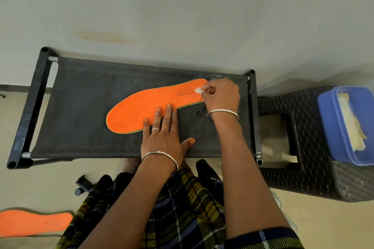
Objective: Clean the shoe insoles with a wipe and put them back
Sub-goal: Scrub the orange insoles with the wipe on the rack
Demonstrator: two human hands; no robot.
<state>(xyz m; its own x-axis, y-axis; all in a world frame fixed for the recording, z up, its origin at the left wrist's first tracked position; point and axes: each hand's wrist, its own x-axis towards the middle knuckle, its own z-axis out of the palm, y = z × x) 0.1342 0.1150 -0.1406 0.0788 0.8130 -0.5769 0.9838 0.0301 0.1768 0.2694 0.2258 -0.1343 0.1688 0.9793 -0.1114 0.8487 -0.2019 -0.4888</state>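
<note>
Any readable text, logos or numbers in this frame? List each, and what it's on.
"cushion", probably; upside down, its start unclear by the wipe: dark print on the orange insole.
Moulded marks on the black stool: too small to read.
Nothing else readable.

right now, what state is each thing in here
orange foam insole: flat on the black fabric rack, orange side up
left hand: fingers straight, pressing that insole
small white wipe: on the insole's lettered end
right hand: pinching the wipe
second orange insole: on the floor, untouched
blue plastic box: open, pale sheets inside
</note>
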